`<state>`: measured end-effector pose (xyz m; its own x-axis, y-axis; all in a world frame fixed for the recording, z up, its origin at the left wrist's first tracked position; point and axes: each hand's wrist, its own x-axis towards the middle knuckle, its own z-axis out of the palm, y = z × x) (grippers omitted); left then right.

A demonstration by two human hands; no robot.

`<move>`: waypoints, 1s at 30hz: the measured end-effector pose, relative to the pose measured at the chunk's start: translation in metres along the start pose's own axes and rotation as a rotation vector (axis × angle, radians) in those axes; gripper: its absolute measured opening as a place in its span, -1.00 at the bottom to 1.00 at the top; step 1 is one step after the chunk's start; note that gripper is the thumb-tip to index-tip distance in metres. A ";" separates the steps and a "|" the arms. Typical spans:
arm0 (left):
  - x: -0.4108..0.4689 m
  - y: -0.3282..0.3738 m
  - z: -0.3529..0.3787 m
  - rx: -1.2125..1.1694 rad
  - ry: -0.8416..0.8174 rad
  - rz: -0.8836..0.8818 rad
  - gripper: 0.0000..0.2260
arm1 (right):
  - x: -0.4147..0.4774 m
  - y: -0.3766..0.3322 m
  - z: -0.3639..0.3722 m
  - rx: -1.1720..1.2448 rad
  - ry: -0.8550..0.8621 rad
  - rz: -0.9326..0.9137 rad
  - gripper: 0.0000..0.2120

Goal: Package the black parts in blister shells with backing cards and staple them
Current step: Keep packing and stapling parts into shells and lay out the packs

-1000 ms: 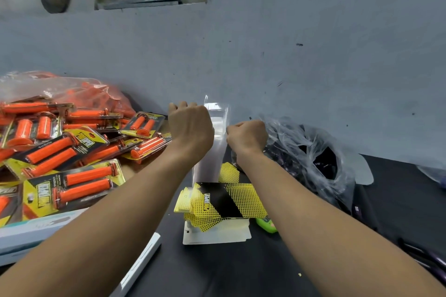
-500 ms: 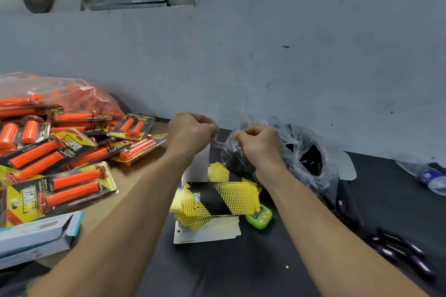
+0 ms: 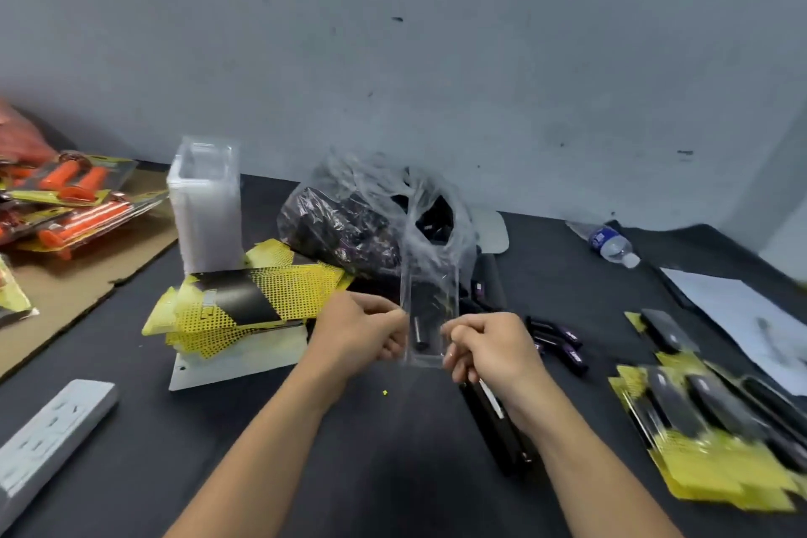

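Note:
Both hands hold one clear blister shell [image 3: 429, 310] upright above the black table. My left hand [image 3: 362, 332] pinches its left edge and my right hand [image 3: 489, 347] pinches its right edge. A tall stack of clear shells [image 3: 205, 210] stands at the back left. Yellow-and-black backing cards [image 3: 244, 301] lie in a pile left of my hands. A clear plastic bag of black parts [image 3: 349, 227] sits behind the shell. Loose black parts [image 3: 559, 343] lie to the right of my right hand. A black stapler [image 3: 498, 428] lies under my right wrist.
Finished black packs [image 3: 716, 419] are piled at the right. Orange-grip packs [image 3: 74, 197] lie on cardboard at the far left. A white power strip [image 3: 48, 428] sits at the front left, a water bottle [image 3: 607, 242] and white paper [image 3: 742, 315] at the back right.
My hands came back from the shell stack toward me, now holding a single shell between them. The view has swung down and to the right.

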<state>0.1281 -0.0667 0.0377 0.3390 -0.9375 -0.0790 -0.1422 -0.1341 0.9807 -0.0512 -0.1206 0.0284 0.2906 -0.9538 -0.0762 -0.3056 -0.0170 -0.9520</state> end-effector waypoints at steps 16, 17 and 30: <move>-0.023 -0.067 0.040 0.247 0.128 0.113 -0.51 | -0.056 0.053 0.001 -0.662 0.101 -0.056 -0.76; -0.023 -0.067 0.041 0.274 0.163 0.148 -0.46 | -0.058 0.054 0.004 -0.692 0.116 -0.064 -0.76; -0.009 -0.071 0.042 -0.250 0.162 -0.047 -0.60 | -0.050 0.056 0.007 -0.307 0.398 -0.099 -0.90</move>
<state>0.0960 -0.0622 -0.0392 0.4867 -0.8659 -0.1158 0.1037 -0.0743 0.9918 -0.0766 -0.0721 -0.0228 -0.0179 -0.9825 0.1854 -0.5636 -0.1433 -0.8135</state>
